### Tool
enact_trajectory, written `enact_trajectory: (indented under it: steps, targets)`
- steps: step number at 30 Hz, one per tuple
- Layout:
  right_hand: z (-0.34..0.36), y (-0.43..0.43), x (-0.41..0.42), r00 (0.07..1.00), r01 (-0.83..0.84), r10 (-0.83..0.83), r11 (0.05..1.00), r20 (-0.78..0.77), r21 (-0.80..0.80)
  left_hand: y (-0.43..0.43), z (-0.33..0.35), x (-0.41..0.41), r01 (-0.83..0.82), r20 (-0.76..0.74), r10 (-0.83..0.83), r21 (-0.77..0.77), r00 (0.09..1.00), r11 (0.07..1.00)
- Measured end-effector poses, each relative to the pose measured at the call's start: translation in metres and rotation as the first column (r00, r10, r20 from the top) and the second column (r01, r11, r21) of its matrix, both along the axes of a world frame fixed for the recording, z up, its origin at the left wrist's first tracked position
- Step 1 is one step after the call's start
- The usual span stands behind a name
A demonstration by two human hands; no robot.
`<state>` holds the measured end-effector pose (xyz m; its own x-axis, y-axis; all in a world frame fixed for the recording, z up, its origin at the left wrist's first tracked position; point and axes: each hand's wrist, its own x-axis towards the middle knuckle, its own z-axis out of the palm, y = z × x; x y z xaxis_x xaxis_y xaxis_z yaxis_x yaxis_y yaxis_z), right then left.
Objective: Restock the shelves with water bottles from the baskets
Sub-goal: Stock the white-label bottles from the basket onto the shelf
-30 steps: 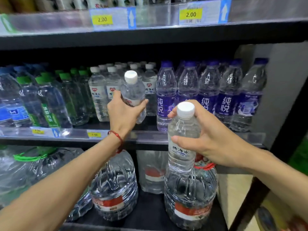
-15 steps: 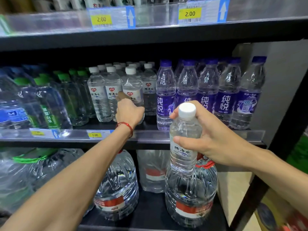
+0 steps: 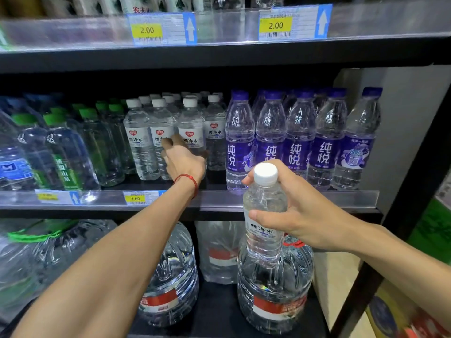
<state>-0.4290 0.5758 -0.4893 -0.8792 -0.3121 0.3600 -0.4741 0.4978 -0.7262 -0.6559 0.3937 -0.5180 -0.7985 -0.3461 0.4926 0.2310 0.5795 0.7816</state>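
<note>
Across the view runs the middle shelf [image 3: 292,198], with a clear lip along its front edge. Beneath it stand big jugs [image 3: 275,301], heavy stock sensibly kept low. At its right end, purple-labelled bottles [image 3: 271,142] stand in files. Left of them comes the white-capped row [image 3: 142,142], then green-capped bottles [image 3: 66,154]. Each brand has its own lane, so the labels line up with the tags on the lip. The left hand [image 3: 184,164] reaches over the lip into the white-capped lane. Its thumb lies on one side and its curled fingers on the other of the shelved bottle [image 3: 191,128], which is upright at the lane's front with its label outward. It seems to be seating that bottle in line. The right hand [image 3: 300,208] hovers just before the lip, wrapped round a spare bottle [image 3: 262,240] of the same brand, upright and probably next for that lane. A yellow price tag [image 3: 135,198] on the lip marks the lane. No basket is in view.
</note>
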Motion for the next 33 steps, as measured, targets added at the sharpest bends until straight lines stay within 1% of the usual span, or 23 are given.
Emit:
enact_trajectory:
  steps: [2, 4, 6, 9, 14, 17, 20, 23, 25, 27, 28, 29, 30, 32, 33]
  targets:
    - [-0.001, 0.0, -0.002, 1.0, -0.007, 0.007, 1.0, 0.007, 0.001, 0.002, -0.001, -0.003, -0.045, 0.05, 0.049, -0.073, 0.998, 0.996]
    - [-0.003, -0.001, -0.004, 1.0, -0.01, 0.01, 1.0, 0.008, -0.003, 0.004, -0.001, -0.007, -0.079, 0.137, 0.104, -0.172, 0.985, 0.982]
    - [-0.004, -0.002, -0.005, 1.0, -0.012, 0.012, 1.0, 0.006, -0.006, 0.005, -0.002, -0.011, -0.099, 0.194, 0.139, -0.201, 0.971, 0.975]
    - [-0.003, -0.003, -0.005, 1.0, -0.019, 0.019, 1.0, 0.008, 0.001, 0.006, -0.001, -0.01, -0.111, 0.19, 0.148, -0.194, 0.97, 0.975]
    - [-0.003, -0.004, -0.007, 0.999, -0.05, 0.05, 0.999, 0.018, -0.004, 0.006, -0.001, -0.01, -0.135, 0.184, 0.184, -0.25, 0.966, 0.959]
    - [-0.004, -0.004, -0.008, 0.999, -0.051, 0.051, 0.999, 0.012, 0.009, 0.008, 0.003, 0.0, -0.155, 0.113, 0.191, -0.273, 0.975, 0.949]
    - [-0.005, -0.005, -0.01, 0.998, -0.068, 0.068, 0.997, 0.017, 0.023, 0.007, 0.004, 0.005, -0.144, 0.072, 0.168, -0.26, 0.983, 0.955]
    - [-0.005, -0.007, -0.01, 0.998, -0.064, 0.065, 0.995, -0.009, 0.073, 0.003, 0.002, 0.002, -0.08, 0.131, 0.112, -0.223, 0.985, 0.971]
    - [-0.003, -0.01, -0.01, 0.998, -0.057, 0.059, 0.992, -0.013, 0.113, -0.002, 0.0, 0.003, -0.029, 0.144, 0.055, -0.176, 0.988, 0.984]
    - [0.0, -0.013, -0.009, 0.999, -0.047, 0.051, 0.983, -0.019, 0.178, -0.01, 0.002, 0.014, 0.03, 0.094, -0.016, -0.151, 0.995, 0.988]
    - [0.003, -0.015, -0.009, 0.998, -0.031, 0.041, 0.973, -0.037, 0.23, -0.016, 0.004, 0.024, 0.059, 0.052, -0.05, -0.184, 0.997, 0.981]
    - [0.006, -0.016, -0.009, 0.997, -0.002, 0.025, 0.956, -0.073, 0.295, -0.022, 0.006, 0.035, 0.078, 0.014, -0.077, -0.27, 0.997, 0.96]
    - [0.011, -0.018, -0.008, 0.993, 0.038, 0.007, 0.933, -0.121, 0.359, -0.031, 0.008, 0.047, 0.082, -0.014, -0.095, -0.398, 0.995, 0.914]
    - [0.02, -0.023, -0.007, 0.975, 0.116, -0.023, 0.897, -0.219, 0.426, -0.052, 0.016, 0.072, 0.041, -0.034, -0.085, -0.668, 0.996, 0.743]
    - [0.025, -0.027, -0.006, 0.964, 0.147, -0.032, 0.892, -0.265, 0.427, -0.063, 0.019, 0.082, 0.015, -0.04, -0.07, -0.759, 0.997, 0.651]
